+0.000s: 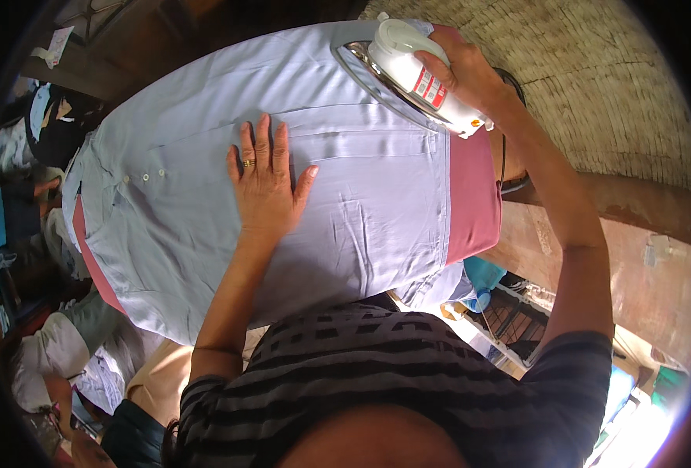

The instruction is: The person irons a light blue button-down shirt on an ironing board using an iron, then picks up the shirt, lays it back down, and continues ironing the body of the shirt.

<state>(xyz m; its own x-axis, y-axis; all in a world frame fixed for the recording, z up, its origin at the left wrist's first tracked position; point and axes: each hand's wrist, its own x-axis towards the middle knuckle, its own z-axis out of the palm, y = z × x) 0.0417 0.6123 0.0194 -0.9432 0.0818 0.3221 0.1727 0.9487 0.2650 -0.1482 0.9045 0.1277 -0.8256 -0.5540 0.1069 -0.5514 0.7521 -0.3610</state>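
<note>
A light blue-grey shirt (330,226) lies spread over a pinkish-red ironing surface (474,199), its small buttons showing toward the left. My left hand (266,183) rests flat on the cloth near the middle, fingers spread, a gold ring on one finger. At the far right my right hand (470,74) is closed round the handle of a white iron (400,54). The iron is tipped up on its side, its shiny metal soleplate edge turned toward the shirt near the hem. Whether the plate touches the cloth I cannot tell. Creases run through the cloth between my hand and the hem.
A woven mat wall (595,86) and a wooden ledge (626,199) bound the right side. A dark cord (504,160) hangs behind the iron. Piled clothes (119,359) and part of another person lie at the lower left. A dark rack (517,312) stands below right.
</note>
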